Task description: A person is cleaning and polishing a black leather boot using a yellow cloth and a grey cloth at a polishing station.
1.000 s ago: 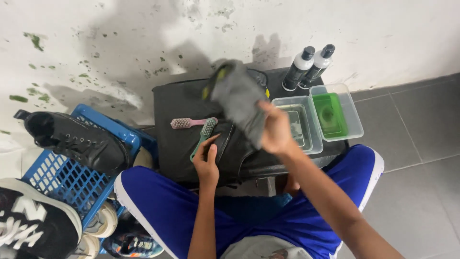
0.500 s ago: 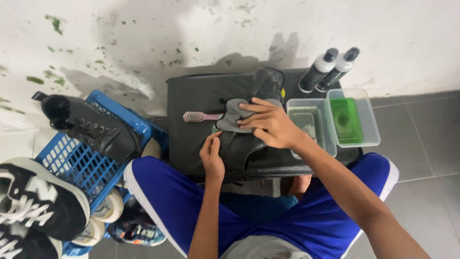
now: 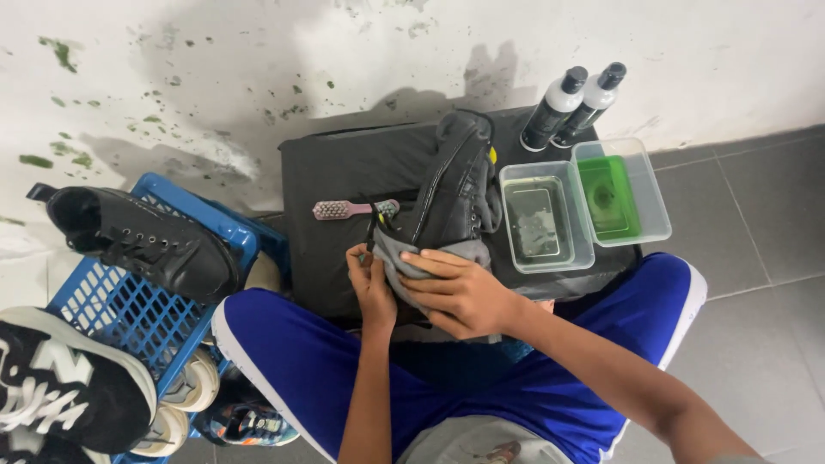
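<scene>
Head view, largest first: stained white wall across the top, grey tiled floor at right. Black case at centre, serving as a work surface. Blue crate at left, with a black sneaker on top of it.

On the case, mid-frame: black shoe, toe toward the wall. Just right of it, two clear tubs, one with clear liquid, one with green; two dark bottles behind.

Right hand loosely curled, fingers spread over a grey cloth, pressing it onto the shoe's near end. Left hand curled tight, pinching that same end of the shoe. Pink brush lying untouched, left of the shoe.

Step in hand, by the look of it: wiping the shoe's near end. Next calls for a firm left-hand hold and cloth pressure along the upper.
</scene>
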